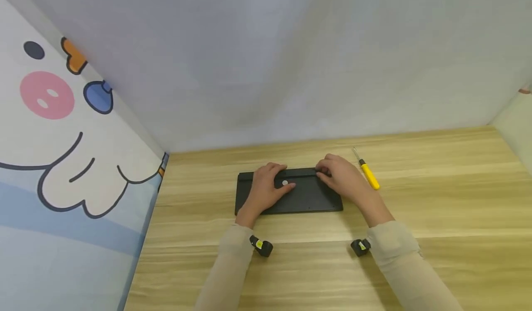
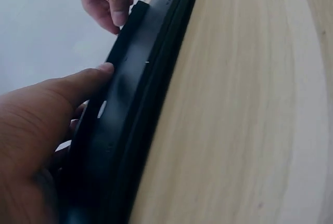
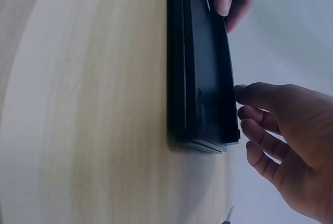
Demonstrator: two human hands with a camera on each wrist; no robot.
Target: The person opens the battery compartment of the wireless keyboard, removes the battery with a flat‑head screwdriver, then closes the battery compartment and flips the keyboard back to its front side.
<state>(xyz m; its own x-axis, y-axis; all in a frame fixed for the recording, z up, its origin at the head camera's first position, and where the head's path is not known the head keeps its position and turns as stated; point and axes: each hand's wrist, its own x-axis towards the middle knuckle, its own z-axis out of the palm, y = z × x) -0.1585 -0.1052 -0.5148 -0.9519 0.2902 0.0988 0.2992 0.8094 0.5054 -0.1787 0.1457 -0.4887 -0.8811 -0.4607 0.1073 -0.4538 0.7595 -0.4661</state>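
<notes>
A black keyboard [image 1: 309, 195] lies with its plain underside up, a raised ridge along its far edge and a small round pale sticker [image 1: 285, 182] near the middle. My left hand [image 1: 264, 188] grips its left half, thumb over the underside and fingers reaching past the far edge. At the far edge toward the right, my right hand [image 1: 344, 176] pinches the ridge between thumb and curled fingers. The right wrist view has that thumb [image 3: 255, 94] right at the rim, the fingertips bent close behind it.
A screwdriver [image 1: 369, 174] with a yellow handle lies on the wooden table [image 1: 436, 200], just right of my right hand. A pale wall [image 1: 291, 94] rises behind the table. To the left stands a panel [image 1: 83, 131] with cartoon drawings.
</notes>
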